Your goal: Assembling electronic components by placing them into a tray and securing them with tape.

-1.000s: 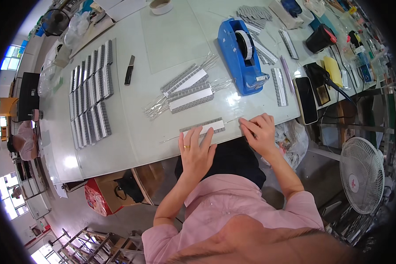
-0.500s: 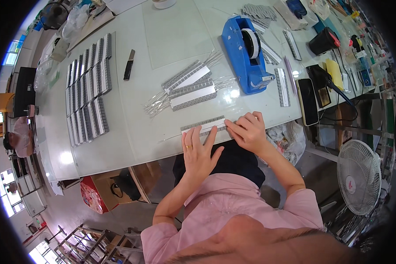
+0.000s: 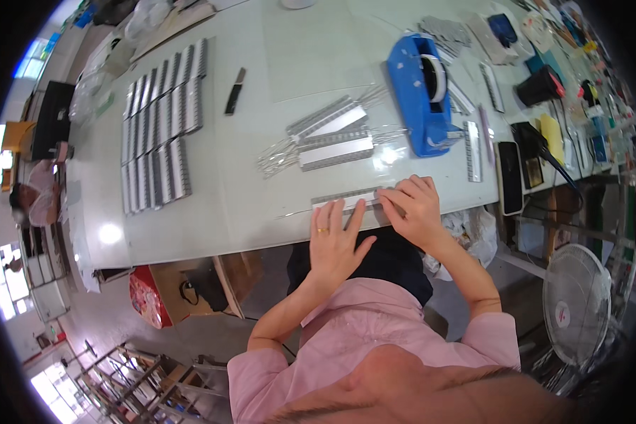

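On the table's near edge lies a grey segmented strip (image 3: pixel 343 195) with a white band along it and a thin wire at its left end. My left hand (image 3: pixel 334 237) rests on it with fingers stretched and spread, pressing the white band. At the strip's right end, my right hand (image 3: pixel 415 210) has its fingers bent, thumb and index fingertips together on the end. Two similar strips, an upper one (image 3: pixel 328 116) and a lower one (image 3: pixel 336 150), lie just beyond with loose wires at their ends. A blue tape dispenser (image 3: pixel 411 92) stands to the right of these.
Rows of finished-looking strips (image 3: pixel 164 106) cover the table's left side, with a black-handled knife (image 3: pixel 234 93) beside them. Toward the right edge are a single strip (image 3: pixel 473 152), a phone (image 3: pixel 510 177) and a black cup (image 3: pixel 539 86). A white fan (image 3: pixel 578 304) stands at the lower right.
The whole view has shifted, so the table things appear further right. Both hands stay at the same strip, with little change in their pose.
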`<state>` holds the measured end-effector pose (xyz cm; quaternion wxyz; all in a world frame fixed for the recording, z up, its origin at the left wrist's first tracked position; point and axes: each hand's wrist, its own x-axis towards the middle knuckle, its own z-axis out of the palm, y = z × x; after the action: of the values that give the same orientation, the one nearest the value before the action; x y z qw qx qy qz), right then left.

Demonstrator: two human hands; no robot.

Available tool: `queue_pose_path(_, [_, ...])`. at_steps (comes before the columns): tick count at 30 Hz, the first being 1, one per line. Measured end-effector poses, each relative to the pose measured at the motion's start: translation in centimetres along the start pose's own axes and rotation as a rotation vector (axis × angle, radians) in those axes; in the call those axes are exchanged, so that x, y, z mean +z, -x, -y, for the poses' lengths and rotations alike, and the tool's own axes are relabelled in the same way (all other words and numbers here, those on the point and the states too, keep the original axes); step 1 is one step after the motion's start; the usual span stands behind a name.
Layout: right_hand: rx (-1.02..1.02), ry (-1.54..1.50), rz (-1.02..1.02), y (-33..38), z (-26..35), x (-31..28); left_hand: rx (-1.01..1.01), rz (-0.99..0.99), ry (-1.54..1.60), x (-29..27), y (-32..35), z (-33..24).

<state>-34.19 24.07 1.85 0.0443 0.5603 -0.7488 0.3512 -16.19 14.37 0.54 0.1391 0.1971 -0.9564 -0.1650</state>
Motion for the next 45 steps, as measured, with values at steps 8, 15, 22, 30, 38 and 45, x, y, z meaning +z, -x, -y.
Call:
queue_pose_path(8, [-0.025,0.174,0.108,-3.8,11.8,8.5,-0.001,0.064,-0.129,3.7,2.0,0.8])
queue_pose_path(15, [-0.052,0.256,-0.008,-3.6,10.0,8.7,0.016,0.033,0.086,3.2,1.9,0.9])
queue_pose_path(22, [0.331,0.073,-0.109,-1.2,4.7,4.6,0.067,-0.074,-0.076,3.0,1.5,1.0])
queue_pose_path(30, [0.452,-0.016,-0.016,-0.1,2.9,3.7,0.064,-0.058,-0.098,1.9,1.3,0.6])
queue_pose_path(38, [0.386,-0.016,0.08,-0.4,2.5,3.2,0.059,-0.032,-0.048,2.0,1.1,0.5])
queue_pose_path(45, [0.362,-0.01,0.088,-0.2,2.5,3.4,0.062,-0.041,-0.021,1.6,1.1,0.7])
